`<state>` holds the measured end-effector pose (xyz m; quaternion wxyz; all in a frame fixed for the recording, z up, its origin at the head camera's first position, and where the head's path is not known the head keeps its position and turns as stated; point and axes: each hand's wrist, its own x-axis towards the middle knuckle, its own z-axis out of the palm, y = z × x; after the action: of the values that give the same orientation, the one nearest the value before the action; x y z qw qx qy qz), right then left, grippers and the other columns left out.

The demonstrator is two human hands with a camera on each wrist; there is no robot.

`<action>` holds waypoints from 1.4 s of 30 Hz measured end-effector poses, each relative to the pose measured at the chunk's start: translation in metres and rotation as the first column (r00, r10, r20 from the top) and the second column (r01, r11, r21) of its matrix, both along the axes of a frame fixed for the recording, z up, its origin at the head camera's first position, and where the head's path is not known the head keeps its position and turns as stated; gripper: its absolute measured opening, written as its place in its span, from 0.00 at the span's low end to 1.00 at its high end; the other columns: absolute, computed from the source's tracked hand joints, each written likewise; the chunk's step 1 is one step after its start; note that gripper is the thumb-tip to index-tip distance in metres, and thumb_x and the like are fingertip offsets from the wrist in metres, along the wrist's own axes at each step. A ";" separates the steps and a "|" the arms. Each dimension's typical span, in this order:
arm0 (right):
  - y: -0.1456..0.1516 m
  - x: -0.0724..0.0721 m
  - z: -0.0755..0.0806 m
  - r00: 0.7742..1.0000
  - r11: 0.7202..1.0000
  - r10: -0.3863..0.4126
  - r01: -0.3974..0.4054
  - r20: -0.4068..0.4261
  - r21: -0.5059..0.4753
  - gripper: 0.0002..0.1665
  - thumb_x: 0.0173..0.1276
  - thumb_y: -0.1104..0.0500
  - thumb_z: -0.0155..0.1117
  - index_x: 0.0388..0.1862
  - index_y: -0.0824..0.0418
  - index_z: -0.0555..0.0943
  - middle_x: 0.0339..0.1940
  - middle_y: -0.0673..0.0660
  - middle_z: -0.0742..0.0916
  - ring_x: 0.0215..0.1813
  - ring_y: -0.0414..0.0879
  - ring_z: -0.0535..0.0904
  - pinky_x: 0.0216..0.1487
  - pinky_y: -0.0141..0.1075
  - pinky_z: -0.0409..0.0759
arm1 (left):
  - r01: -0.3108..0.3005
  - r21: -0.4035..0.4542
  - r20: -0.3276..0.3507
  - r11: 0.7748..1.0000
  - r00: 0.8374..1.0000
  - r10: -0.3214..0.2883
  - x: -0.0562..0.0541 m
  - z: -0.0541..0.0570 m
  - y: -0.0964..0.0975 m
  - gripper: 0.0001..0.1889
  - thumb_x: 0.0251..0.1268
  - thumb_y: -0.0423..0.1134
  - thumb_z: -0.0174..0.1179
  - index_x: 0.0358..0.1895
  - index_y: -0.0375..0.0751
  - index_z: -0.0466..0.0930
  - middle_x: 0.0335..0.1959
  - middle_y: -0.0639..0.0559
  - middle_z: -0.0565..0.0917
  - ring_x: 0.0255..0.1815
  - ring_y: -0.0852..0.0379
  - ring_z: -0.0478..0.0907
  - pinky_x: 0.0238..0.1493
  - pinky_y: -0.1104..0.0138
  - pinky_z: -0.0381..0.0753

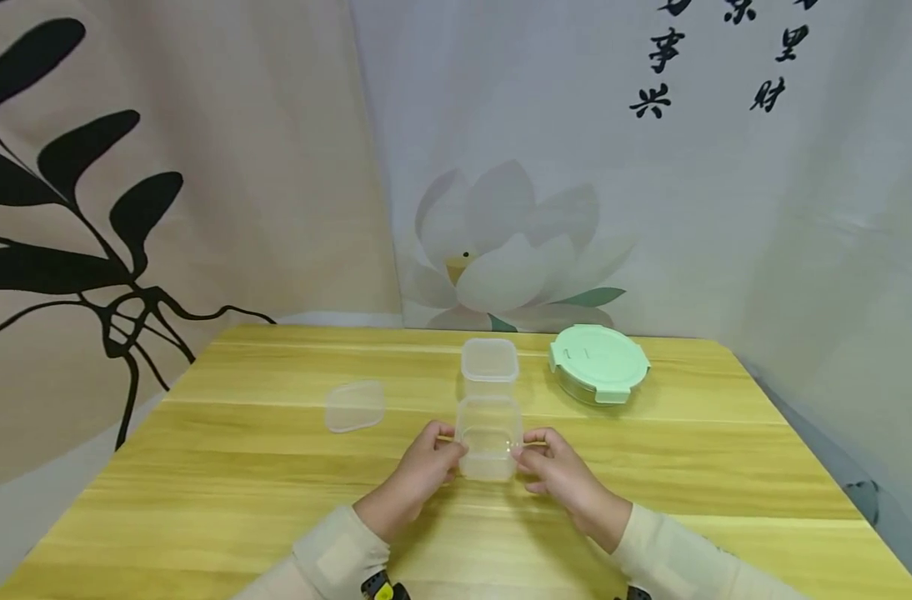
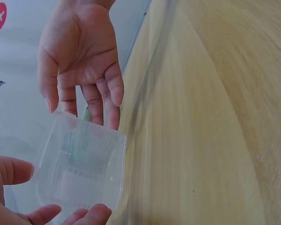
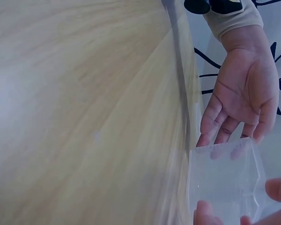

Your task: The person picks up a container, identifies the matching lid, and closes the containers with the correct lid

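Both hands hold a clear plastic food box (image 1: 488, 429) between them, in the middle of the table. My left hand (image 1: 428, 460) grips its left side with thumb and fingers. On the opposite side, my right hand (image 1: 559, 472) grips it the same way. The left wrist view shows the see-through box (image 2: 86, 164) with fingertips at both its ends. In the right wrist view the box (image 3: 222, 180) is partly cut off by the frame's lower edge. Flat on the table to the left lies a clear rounded-square lid (image 1: 354, 406).
Right behind the held box stands a second clear plastic box (image 1: 489, 362). To its right, a round glass container with a mint-green clip lid (image 1: 598, 358) stands near the back edge. The wooden table (image 1: 223, 467) ends at a printed cloth backdrop (image 1: 291, 167).
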<state>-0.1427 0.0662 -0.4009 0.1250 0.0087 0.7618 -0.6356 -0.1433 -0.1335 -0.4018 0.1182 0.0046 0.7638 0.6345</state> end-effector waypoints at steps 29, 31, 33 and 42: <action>0.005 -0.001 -0.007 0.998 0.999 0.053 -0.053 0.032 -0.003 0.26 0.71 0.57 0.56 0.60 0.71 0.64 0.55 0.70 0.77 0.54 0.62 0.78 0.50 0.51 0.80 | 0.002 -0.017 -0.005 1.000 1.000 -0.002 -0.001 -0.011 -0.001 0.23 0.69 0.39 0.52 0.61 0.28 0.63 0.46 0.38 0.74 0.46 0.45 0.75 0.47 0.52 0.79; 0.006 -0.001 -0.008 0.998 0.999 0.054 -0.054 0.035 -0.003 0.26 0.71 0.57 0.56 0.60 0.71 0.64 0.55 0.70 0.77 0.54 0.61 0.78 0.50 0.51 0.80 | 0.001 -0.018 -0.004 1.000 1.000 -0.001 -0.002 -0.012 0.000 0.23 0.69 0.39 0.53 0.60 0.28 0.63 0.46 0.38 0.74 0.45 0.46 0.75 0.47 0.53 0.79; 0.007 -0.001 -0.009 0.998 0.999 0.054 -0.054 0.036 0.002 0.26 0.71 0.56 0.56 0.60 0.71 0.64 0.55 0.69 0.77 0.53 0.60 0.78 0.49 0.51 0.80 | 0.002 -0.020 0.000 1.000 1.000 -0.002 -0.001 -0.012 0.000 0.23 0.69 0.40 0.53 0.60 0.29 0.64 0.47 0.38 0.74 0.46 0.46 0.75 0.47 0.53 0.79; 0.013 -0.002 -0.009 0.998 0.998 0.044 -0.045 0.054 0.031 0.28 0.70 0.55 0.57 0.61 0.70 0.65 0.55 0.66 0.78 0.51 0.55 0.80 0.46 0.48 0.81 | -0.001 -0.035 0.012 0.999 1.000 0.002 -0.002 -0.011 0.004 0.23 0.70 0.40 0.53 0.61 0.28 0.64 0.47 0.38 0.74 0.46 0.46 0.75 0.47 0.55 0.80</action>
<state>-0.1442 0.0789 -0.4100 0.1590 0.0106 0.7685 -0.6197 -0.1451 -0.1293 -0.4131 0.1225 -0.0019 0.7740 0.6212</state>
